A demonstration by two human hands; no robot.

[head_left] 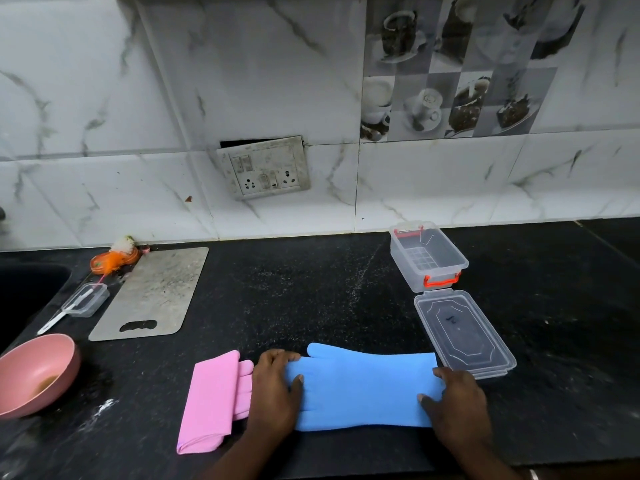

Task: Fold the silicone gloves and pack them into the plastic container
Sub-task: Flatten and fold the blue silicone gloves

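A blue silicone glove (363, 393) lies flat on the black counter, fingers to the left, cuff to the right. My left hand (275, 393) grips its finger end, thumb on top. My right hand (453, 400) holds the cuff end, thumb on top. A pink glove (207, 403) lies folded just left of my left hand, its fingertips poking out. The clear plastic container (429, 256) with orange latches stands open at the back right. Its clear lid (464, 334) lies flat in front of it, just beyond the blue cuff.
A pink bowl (33, 374) sits at the left edge. A grey cutting board (152, 296) lies behind it, with a small clear box (86, 299) and an orange scrubber (114, 261) beside it. A sink (24, 292) is at far left. A socket panel (265, 168) is on the tiled wall.
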